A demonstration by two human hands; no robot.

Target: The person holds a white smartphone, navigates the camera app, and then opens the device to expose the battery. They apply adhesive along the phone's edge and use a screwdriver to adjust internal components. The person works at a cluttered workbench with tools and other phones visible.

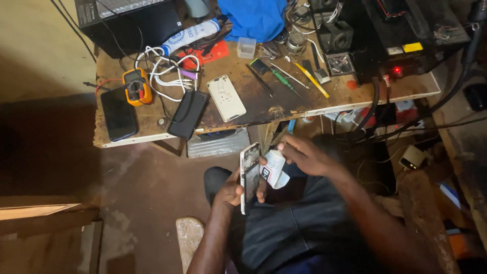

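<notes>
Below the front edge of the wooden worktop (264,109), over the person's lap, the left hand (231,193) holds a smartphone (249,175) upright on its long edge, its grip closed around the lower half with the fingers wrapped behind and the thumb at the near side. The right hand (304,155) sits just beside the phone's upper part, its grip pinched on a small white packet (275,170) with dark print, which touches or nearly touches the phone's face; the exact contact cannot be told.

On the worktop, well apart from both hands, lies a white phone back cover (226,98) near the middle. Left of it rests a black phone (188,113) at a slant, then a yellow multimeter (137,86) and another dark phone (118,113) near the left edge. White cables (167,71) coil behind the multimeter. To the right of the back cover lie a green-handled screwdriver (282,81) and a yellow-handled tool (312,79). A small clear plastic box (246,47) stands farther back, before a blue cloth (253,18). A black unit with a red light (395,45) sits at the right end.
</notes>
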